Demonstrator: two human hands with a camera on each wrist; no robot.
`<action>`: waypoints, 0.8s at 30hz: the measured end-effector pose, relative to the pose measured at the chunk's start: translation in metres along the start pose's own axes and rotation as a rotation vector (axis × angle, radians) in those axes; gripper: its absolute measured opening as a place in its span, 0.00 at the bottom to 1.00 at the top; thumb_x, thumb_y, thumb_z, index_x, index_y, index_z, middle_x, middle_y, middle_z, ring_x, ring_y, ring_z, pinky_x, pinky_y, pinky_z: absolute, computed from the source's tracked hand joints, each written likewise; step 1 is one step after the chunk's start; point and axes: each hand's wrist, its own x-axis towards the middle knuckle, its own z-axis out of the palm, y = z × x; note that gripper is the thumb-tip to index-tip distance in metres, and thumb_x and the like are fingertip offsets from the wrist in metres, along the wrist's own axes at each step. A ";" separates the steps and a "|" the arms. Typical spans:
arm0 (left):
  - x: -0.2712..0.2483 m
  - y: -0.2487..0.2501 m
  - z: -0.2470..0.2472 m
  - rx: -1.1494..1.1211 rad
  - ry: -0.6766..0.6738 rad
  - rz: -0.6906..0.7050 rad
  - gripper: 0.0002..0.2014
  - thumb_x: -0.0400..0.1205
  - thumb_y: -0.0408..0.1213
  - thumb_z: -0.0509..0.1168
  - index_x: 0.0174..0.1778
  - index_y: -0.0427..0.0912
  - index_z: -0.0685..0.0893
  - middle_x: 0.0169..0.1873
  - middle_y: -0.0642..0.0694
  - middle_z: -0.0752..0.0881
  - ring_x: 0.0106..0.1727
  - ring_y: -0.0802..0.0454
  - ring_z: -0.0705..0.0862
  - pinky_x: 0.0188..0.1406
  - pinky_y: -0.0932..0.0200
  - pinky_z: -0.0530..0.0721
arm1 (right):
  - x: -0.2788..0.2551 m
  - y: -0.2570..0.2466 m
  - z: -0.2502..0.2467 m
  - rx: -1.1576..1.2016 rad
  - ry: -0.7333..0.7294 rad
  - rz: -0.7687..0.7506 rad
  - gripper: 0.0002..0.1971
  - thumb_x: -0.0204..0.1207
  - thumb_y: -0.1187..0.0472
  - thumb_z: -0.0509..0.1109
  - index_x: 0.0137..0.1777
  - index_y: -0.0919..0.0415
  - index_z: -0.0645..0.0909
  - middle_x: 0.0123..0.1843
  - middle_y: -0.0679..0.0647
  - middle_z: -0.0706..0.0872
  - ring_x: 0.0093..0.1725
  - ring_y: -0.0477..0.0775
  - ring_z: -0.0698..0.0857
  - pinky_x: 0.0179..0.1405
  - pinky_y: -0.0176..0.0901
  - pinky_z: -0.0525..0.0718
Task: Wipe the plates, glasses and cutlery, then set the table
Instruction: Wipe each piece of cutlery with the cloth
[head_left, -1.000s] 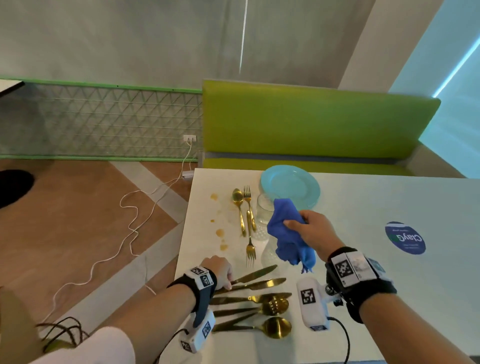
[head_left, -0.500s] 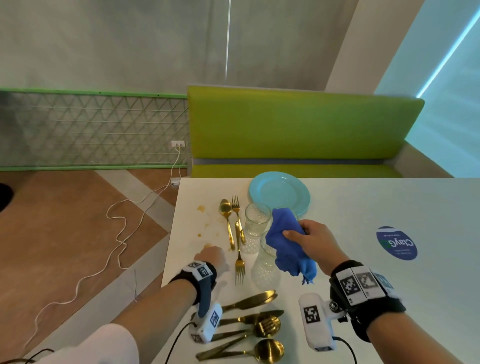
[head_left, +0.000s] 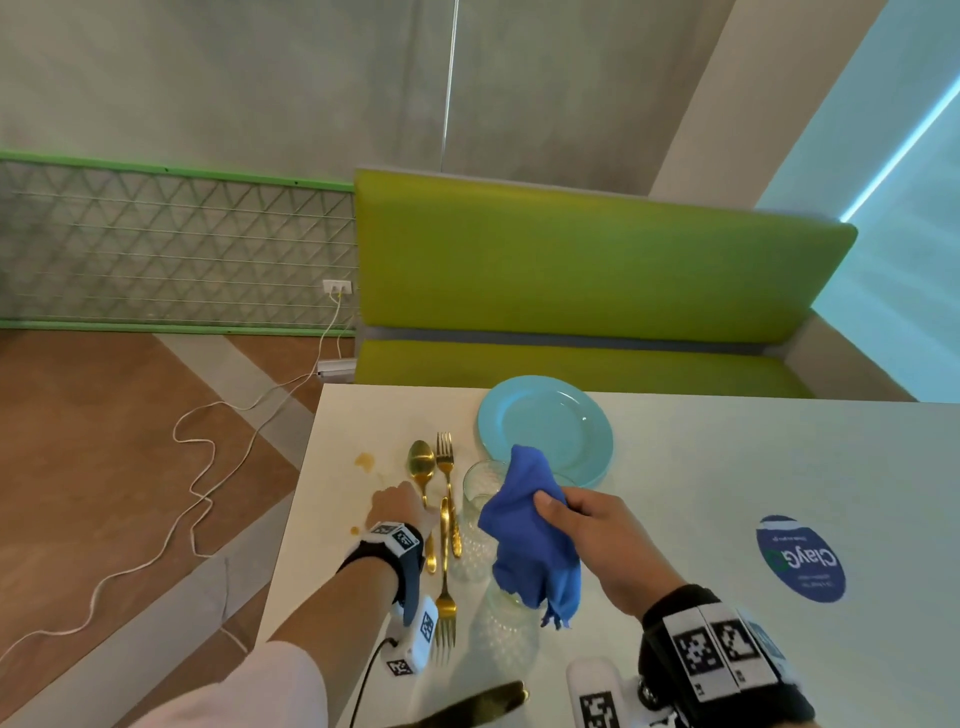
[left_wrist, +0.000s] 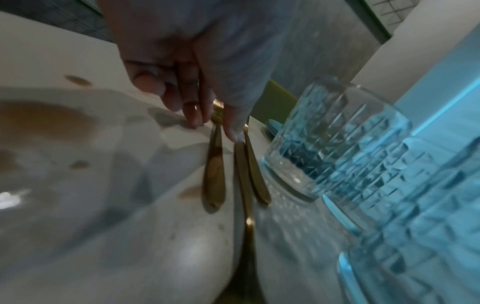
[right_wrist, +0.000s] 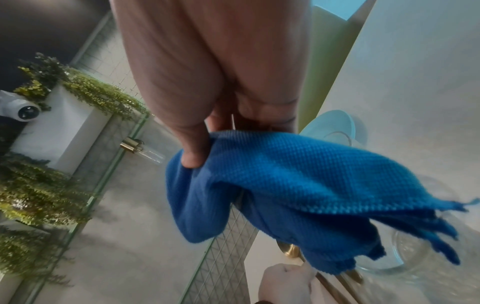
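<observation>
My left hand (head_left: 410, 508) reaches over the white table (head_left: 727, 467) and pinches the handle of a gold spoon (head_left: 421, 465), fingers on one side and thumb on the other (left_wrist: 214, 125). Two gold forks (head_left: 445, 457) (head_left: 445, 616) and another gold handle (head_left: 457, 527) lie right beside it. My right hand (head_left: 566, 512) grips a bunched blue cloth (head_left: 530, 545) in the air above two ribbed clear glasses (head_left: 480, 483) (head_left: 511, 621). In the right wrist view the cloth (right_wrist: 285, 185) hangs from thumb and fingers. A teal plate (head_left: 545, 431) lies behind the glasses.
Brown stains (head_left: 363, 460) mark the table left of the spoon, near its left edge. A gold knife (head_left: 483, 701) lies at the near edge. A round blue sticker (head_left: 800, 558) is at the right. A green bench (head_left: 571, 291) stands behind the table; a white cable (head_left: 208, 467) trails across the floor.
My left hand has left the cutlery pile at the near edge and moved forward to the spoon by the stains. The right hand keeps the cloth over the glasses.
</observation>
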 end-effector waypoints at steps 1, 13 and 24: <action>0.003 0.000 0.001 -0.013 0.007 -0.017 0.16 0.78 0.48 0.63 0.53 0.39 0.82 0.54 0.40 0.86 0.58 0.41 0.82 0.57 0.49 0.84 | 0.003 -0.001 -0.001 0.033 -0.002 0.019 0.19 0.79 0.55 0.66 0.47 0.77 0.80 0.40 0.61 0.83 0.41 0.55 0.80 0.45 0.48 0.77; -0.008 -0.006 -0.035 -0.294 -0.103 -0.152 0.15 0.82 0.43 0.62 0.54 0.33 0.81 0.44 0.41 0.81 0.50 0.41 0.82 0.52 0.54 0.79 | 0.026 -0.003 0.004 0.297 0.100 0.047 0.12 0.78 0.62 0.67 0.50 0.74 0.82 0.47 0.66 0.87 0.45 0.60 0.84 0.46 0.51 0.83; -0.095 -0.009 -0.098 -0.828 -0.062 0.156 0.06 0.81 0.36 0.66 0.40 0.39 0.85 0.43 0.42 0.85 0.50 0.48 0.81 0.53 0.56 0.74 | 0.030 -0.022 0.056 0.504 0.094 0.067 0.12 0.85 0.56 0.55 0.56 0.60 0.78 0.53 0.61 0.85 0.52 0.61 0.84 0.42 0.54 0.85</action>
